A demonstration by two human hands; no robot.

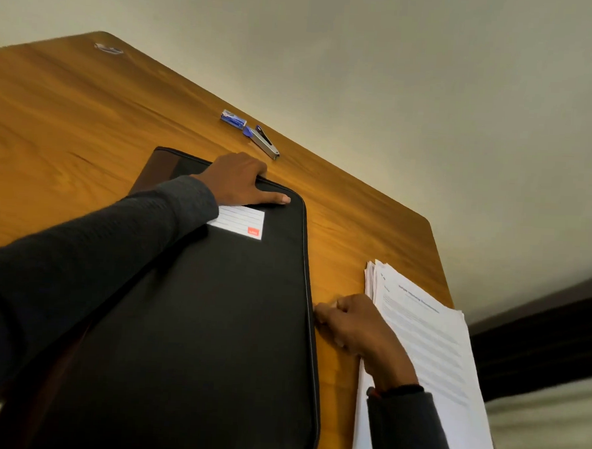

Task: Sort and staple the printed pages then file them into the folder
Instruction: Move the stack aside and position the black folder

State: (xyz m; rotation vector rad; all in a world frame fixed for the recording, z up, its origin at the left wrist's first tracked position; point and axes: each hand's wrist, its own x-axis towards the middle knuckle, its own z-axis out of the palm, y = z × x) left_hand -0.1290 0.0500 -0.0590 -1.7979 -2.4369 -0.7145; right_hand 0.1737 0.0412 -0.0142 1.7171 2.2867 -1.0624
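The black folder (197,322) lies closed on the table (53,125) and looks stiff. The left hand (237,180) curls over its far edge; the right hand (347,325) pinches its zipped right edge. The pages (428,351) at the right look floppy, so I think they are better lifted by both sides.

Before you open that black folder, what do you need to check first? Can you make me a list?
1. Folder lies flat on the table: ok.
2. Left hand holds the folder's far edge steady: ok.
3. Right hand has a hold on the folder's right edge: cannot tell, its curled fingers hide the spot.
4. Printed pages lie beside the folder, not on it: ok.
5. Stapler and staple box lie apart from the folder: ok.
6. Pages already stapled: cannot tell.
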